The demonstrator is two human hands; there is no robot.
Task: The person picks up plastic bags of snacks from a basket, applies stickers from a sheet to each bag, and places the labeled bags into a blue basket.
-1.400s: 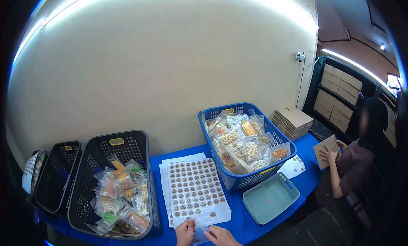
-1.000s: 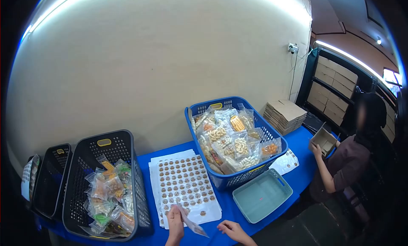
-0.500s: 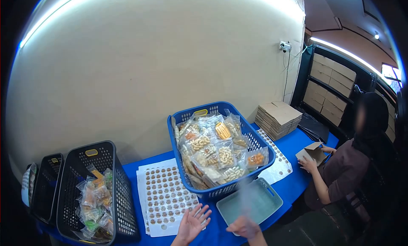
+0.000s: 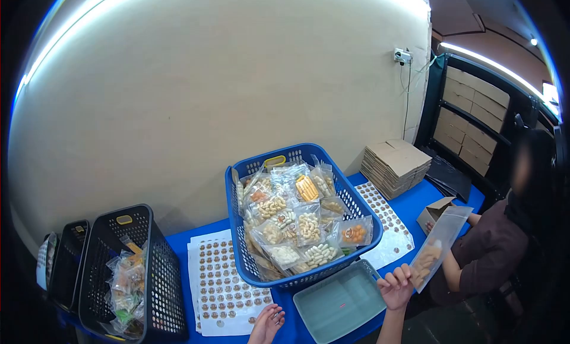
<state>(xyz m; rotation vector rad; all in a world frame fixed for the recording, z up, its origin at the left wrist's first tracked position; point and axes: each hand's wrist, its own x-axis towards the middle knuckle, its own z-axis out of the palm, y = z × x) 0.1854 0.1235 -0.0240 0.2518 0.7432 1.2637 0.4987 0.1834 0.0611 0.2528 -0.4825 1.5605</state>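
My right hand point(image 4: 396, 286) pinches the edge of a long clear plastic bag point(image 4: 436, 249) with light brown pieces in its lower part, held up at the right. My left hand point(image 4: 267, 325) is at the bottom centre with its fingers loosely curled apart, holding nothing, beside a sheet of round stickers point(image 4: 228, 290). A grey-green tray point(image 4: 339, 299) lies between my hands. Behind it, a blue basket point(image 4: 306, 278) is heaped with small clear packets of snacks point(image 4: 309, 225).
At the left, a black basket point(image 4: 166, 290) holds more packets, with another dark basket point(image 4: 65, 267) beside it. Folded cardboard point(image 4: 395, 166) is stacked at the back right, near more stickers point(image 4: 389, 225). A person point(image 4: 487, 249) at the right handles a cardboard box point(image 4: 433, 213).
My right hand has moved right and up, and the bag, blurred before, now shows clearly. My left hand has dropped lower and its fingers have curled. The view has shifted slightly.
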